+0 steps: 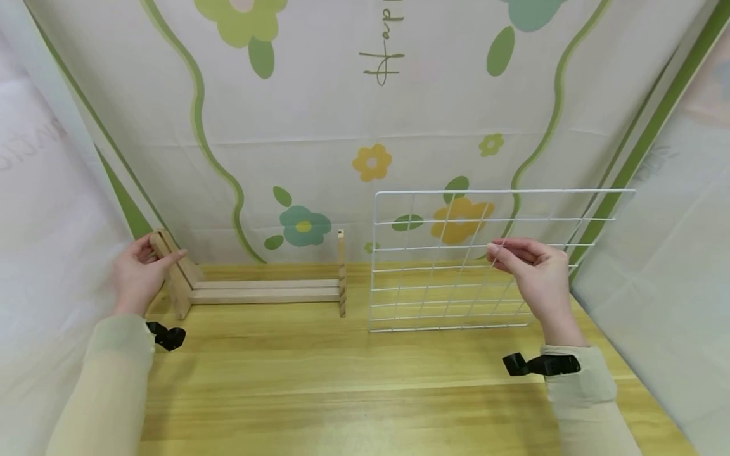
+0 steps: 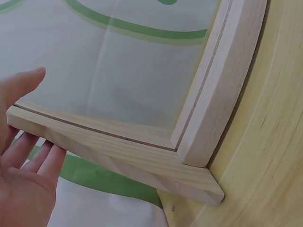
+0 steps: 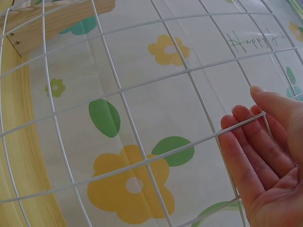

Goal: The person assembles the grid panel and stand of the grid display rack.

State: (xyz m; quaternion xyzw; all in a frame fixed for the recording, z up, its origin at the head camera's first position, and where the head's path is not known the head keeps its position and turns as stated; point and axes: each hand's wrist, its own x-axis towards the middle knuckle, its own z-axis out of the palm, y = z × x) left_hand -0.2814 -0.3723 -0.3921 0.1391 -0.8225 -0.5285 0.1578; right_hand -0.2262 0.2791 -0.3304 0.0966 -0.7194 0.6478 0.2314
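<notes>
A pale wooden frame (image 1: 265, 295) stands on the table at the left, with two long bars between upright end pieces. My left hand (image 1: 137, 275) holds its left end piece near the top, fingers on the outer side and thumb over the inner side. In the left wrist view a narrow groove runs along the end piece (image 2: 118, 151) and between the bars. At the right, my right hand (image 1: 538, 275) pinches a white wire grid (image 1: 410, 249) by its wires, thumb on the near side. The grid stands upright, its bottom edge close over the table.
The yellow wood-grain table (image 1: 365, 392) ends at a back wall of white cloth (image 1: 319, 107) printed with flowers. Similar cloth hangs at the left and right sides. The frame's right upright (image 1: 342, 275) stands a short gap from the grid's left edge.
</notes>
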